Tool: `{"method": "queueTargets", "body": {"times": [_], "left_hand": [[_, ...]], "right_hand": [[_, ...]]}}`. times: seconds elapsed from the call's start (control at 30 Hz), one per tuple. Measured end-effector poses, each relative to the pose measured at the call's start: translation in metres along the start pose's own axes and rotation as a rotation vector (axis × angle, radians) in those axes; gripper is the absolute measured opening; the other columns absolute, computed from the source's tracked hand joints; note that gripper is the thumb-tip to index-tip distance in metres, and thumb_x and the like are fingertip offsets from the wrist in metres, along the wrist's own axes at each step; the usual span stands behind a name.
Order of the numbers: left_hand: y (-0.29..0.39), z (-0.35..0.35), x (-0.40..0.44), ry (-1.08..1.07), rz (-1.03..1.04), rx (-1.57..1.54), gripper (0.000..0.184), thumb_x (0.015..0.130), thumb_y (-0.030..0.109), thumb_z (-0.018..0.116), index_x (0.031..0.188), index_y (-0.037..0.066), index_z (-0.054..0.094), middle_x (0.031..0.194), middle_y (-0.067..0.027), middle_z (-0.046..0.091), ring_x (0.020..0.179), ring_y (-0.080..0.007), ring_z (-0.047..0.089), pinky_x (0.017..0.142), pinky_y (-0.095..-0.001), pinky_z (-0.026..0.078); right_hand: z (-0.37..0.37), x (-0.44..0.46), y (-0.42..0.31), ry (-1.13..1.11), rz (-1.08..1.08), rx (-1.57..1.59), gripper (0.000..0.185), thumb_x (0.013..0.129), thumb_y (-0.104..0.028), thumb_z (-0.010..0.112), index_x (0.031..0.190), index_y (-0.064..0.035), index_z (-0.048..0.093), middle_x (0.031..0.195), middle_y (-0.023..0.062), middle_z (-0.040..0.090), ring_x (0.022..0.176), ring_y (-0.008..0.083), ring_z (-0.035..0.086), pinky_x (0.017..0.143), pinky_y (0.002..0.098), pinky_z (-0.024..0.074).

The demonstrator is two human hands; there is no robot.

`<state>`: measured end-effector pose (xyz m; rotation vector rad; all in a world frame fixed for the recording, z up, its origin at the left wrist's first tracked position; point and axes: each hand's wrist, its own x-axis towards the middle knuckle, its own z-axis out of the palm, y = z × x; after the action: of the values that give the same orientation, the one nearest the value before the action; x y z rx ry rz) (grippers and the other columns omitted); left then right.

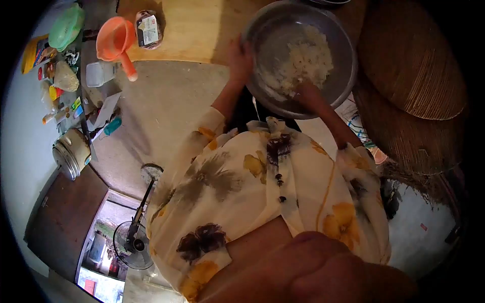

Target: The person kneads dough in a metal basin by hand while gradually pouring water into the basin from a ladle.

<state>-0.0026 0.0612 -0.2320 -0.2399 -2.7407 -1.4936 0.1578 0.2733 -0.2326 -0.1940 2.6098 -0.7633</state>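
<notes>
An orange dipper (115, 40) juts its handle past the front edge of a wooden table (194, 33), near a labelled packet (148, 31); a stretch of tabletop separates the packet from the person's left hand (240, 61), set against the left rim of a metal bowl (271, 45), its grip impossible to tell. Inside, the right hand (307, 94), its fingers hidden, meets pale crumbly dough (310, 58). Woven trays (411, 55) crowd the bowl's right rim.
</notes>
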Motion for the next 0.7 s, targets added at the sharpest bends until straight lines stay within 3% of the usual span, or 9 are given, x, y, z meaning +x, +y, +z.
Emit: {"method": "queueTargets", "body": {"times": [0.03, 0.17, 0.23, 0.27, 0.33, 0.4, 0.5, 0.6, 0.7], "left_hand": [[-0.001, 0.0, -0.002, -0.009, -0.003, 0.0, 0.037, 0.092, 0.014, 0.056, 0.125, -0.001, 0.052, 0.102, -0.0233, 0.058, 0.097, -0.0398, 0.057, 0.084, -0.0448, 0.046], [0.003, 0.0, 0.003, 0.041, 0.021, -0.057, 0.033, 0.091, 0.015, 0.057, 0.119, -0.002, 0.057, 0.099, -0.0213, 0.061, 0.093, -0.036, 0.059, 0.08, -0.0414, 0.048], [0.001, 0.001, 0.006, 0.026, 0.008, -0.115, 0.033, 0.091, 0.016, 0.056, 0.116, -0.004, 0.059, 0.098, -0.0196, 0.062, 0.091, -0.0333, 0.061, 0.08, -0.0398, 0.048], [0.001, 0.001, 0.006, 0.037, 0.028, -0.105, 0.032, 0.09, 0.015, 0.058, 0.116, -0.003, 0.059, 0.099, -0.0201, 0.061, 0.092, -0.0355, 0.06, 0.08, -0.0415, 0.048], [-0.002, 0.003, 0.005, 0.038, 0.051, -0.094, 0.031, 0.089, 0.013, 0.059, 0.117, -0.001, 0.059, 0.1, -0.0205, 0.06, 0.092, -0.0377, 0.059, 0.079, -0.0432, 0.048], [-0.006, 0.004, 0.007, 0.083, 0.059, -0.134, 0.032, 0.088, 0.012, 0.059, 0.118, -0.001, 0.059, 0.099, -0.0206, 0.061, 0.092, -0.0368, 0.06, 0.08, -0.0435, 0.047], [0.001, 0.004, 0.008, 0.134, 0.128, -0.087, 0.034, 0.088, 0.011, 0.058, 0.12, -0.001, 0.058, 0.097, -0.0204, 0.061, 0.091, -0.0357, 0.06, 0.079, -0.043, 0.048], [0.005, 0.0, 0.011, 0.05, 0.089, -0.147, 0.035, 0.089, 0.011, 0.057, 0.122, 0.0, 0.058, 0.097, -0.0196, 0.061, 0.09, -0.0346, 0.061, 0.077, -0.0417, 0.049], [0.012, -0.007, 0.015, 0.046, 0.11, -0.142, 0.034, 0.088, 0.011, 0.058, 0.121, 0.001, 0.059, 0.095, -0.0185, 0.062, 0.088, -0.0343, 0.062, 0.077, -0.0407, 0.049]], "right_hand": [[-0.002, -0.007, -0.001, -0.224, 0.214, 0.155, 0.031, 0.078, -0.017, 0.064, 0.108, -0.009, 0.068, 0.101, 0.0243, 0.064, 0.097, 0.0417, 0.061, 0.091, 0.0479, 0.0463], [0.025, 0.071, -0.025, -0.073, 0.137, 0.324, 0.03, 0.081, -0.019, 0.06, 0.104, -0.0007, 0.064, 0.103, 0.0254, 0.063, 0.098, 0.0442, 0.059, 0.087, 0.049, 0.0464], [0.038, 0.109, -0.032, 0.219, 0.197, 0.492, 0.032, 0.08, -0.02, 0.061, 0.103, 0.0023, 0.062, 0.106, 0.0259, 0.062, 0.102, 0.0436, 0.058, 0.087, 0.0484, 0.0456], [0.041, 0.104, -0.033, 0.215, 0.199, 0.501, 0.032, 0.08, -0.02, 0.061, 0.103, 0.0023, 0.062, 0.106, 0.0259, 0.062, 0.102, 0.0436, 0.058, 0.087, 0.0484, 0.0456], [0.043, 0.084, -0.03, 0.188, 0.161, 0.4, 0.038, 0.077, -0.016, 0.064, 0.109, 0.003, 0.062, 0.109, 0.0241, 0.064, 0.102, 0.0332, 0.062, 0.089, 0.0425, 0.0458], [0.033, 0.044, -0.013, -0.227, 0.089, 0.412, 0.046, 0.079, -0.017, 0.063, 0.12, 0.0019, 0.058, 0.117, 0.0236, 0.061, 0.108, 0.0347, 0.06, 0.094, 0.0417, 0.0445], [0.039, 0.029, 0.009, -0.328, 0.076, 0.466, 0.052, 0.082, -0.02, 0.062, 0.129, 0.0008, 0.052, 0.125, 0.0232, 0.058, 0.114, 0.0357, 0.057, 0.098, 0.0411, 0.043], [-0.002, 0.095, -0.055, -0.111, 0.305, 0.728, 0.051, 0.087, -0.021, 0.058, 0.132, -0.0001, 0.05, 0.131, 0.0226, 0.054, 0.121, 0.0349, 0.052, 0.102, 0.0414, 0.0402], [-0.007, 0.126, -0.066, 0.084, 0.421, 0.867, 0.049, 0.088, -0.019, 0.057, 0.132, -0.0006, 0.05, 0.133, 0.0223, 0.052, 0.123, 0.0343, 0.05, 0.102, 0.0417, 0.0396]]}}
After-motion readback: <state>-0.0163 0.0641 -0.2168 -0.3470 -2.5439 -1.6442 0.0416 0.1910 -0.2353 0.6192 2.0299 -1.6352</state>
